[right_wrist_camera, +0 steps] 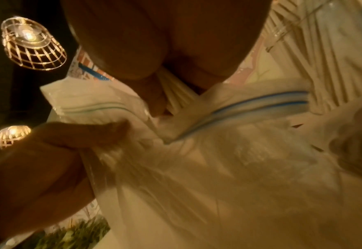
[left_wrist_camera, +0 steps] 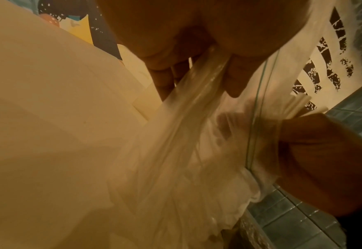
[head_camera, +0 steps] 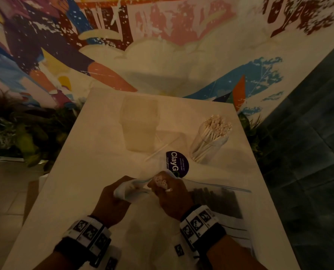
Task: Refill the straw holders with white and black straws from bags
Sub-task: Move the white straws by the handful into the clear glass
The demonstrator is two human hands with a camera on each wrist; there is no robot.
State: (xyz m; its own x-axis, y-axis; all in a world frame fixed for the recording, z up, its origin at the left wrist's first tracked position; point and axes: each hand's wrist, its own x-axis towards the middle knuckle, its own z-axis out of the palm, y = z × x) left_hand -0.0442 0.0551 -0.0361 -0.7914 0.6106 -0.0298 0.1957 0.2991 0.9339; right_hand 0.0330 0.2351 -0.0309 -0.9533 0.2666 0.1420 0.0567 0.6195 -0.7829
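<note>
While both of my hands work close to me at the near middle of the counter [head_camera: 68, 168], the left hand [head_camera: 111, 201] pinches the bunched mouth of a clear zip bag [head_camera: 131, 189], fingers curled round the plastic. My right hand [head_camera: 172, 197] is closed round a bundle of white straws [head_camera: 160, 181] at that mouth, their open ends pointing up and away from me, the long axis running roughly from my wrist toward the far wall. I cannot count the straws in the bundle.

Just right of my right hand lies a second bag [head_camera: 217, 199] with black straws inside, flat on the counter, its zip edge running left to right.

Beyond my hands sits one round purple sticker [head_camera: 178, 162], and just beside it one loose white straw [head_camera: 158, 151] lies diagonally. Farther right stands one clear holder [head_camera: 208, 147], packed with white straws leaning toward the far right. Left of it stands one clear, blurred container [head_camera: 139, 125]; I cannot tell what it holds. Plants [head_camera: 25, 131] crowd the counter's left edge, below a painted wall [head_camera: 162, 45].
</note>
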